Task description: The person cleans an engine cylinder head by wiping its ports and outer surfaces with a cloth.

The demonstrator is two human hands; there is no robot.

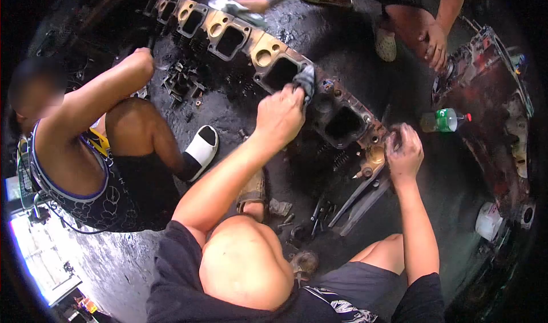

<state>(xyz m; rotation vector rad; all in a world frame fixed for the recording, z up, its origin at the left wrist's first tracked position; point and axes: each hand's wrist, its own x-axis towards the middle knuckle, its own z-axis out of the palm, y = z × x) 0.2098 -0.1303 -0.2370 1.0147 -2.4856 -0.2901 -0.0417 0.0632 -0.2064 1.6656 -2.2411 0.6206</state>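
A long metal engine part [262,43] with a row of squarish openings and round holes runs diagonally across the view. Its face is brassy at the upper left and darker towards the lower right. My left hand [281,116] is closed round a dark, crumpled rag [307,83], pressed against the rim beside one opening. My right hand [406,151] is at the lower right end of the engine part, fingers curled over its edge beside a brassy round recess. Its fingertips look blackened.
A co-worker's blurred hand [254,5] rubs a pale cloth [231,7] on the far end. Another person [114,100] squats left. Springs and small metal parts [181,82] lie around. A green-labelled bottle [446,120] and a large reddish metal casing [485,89] are right.
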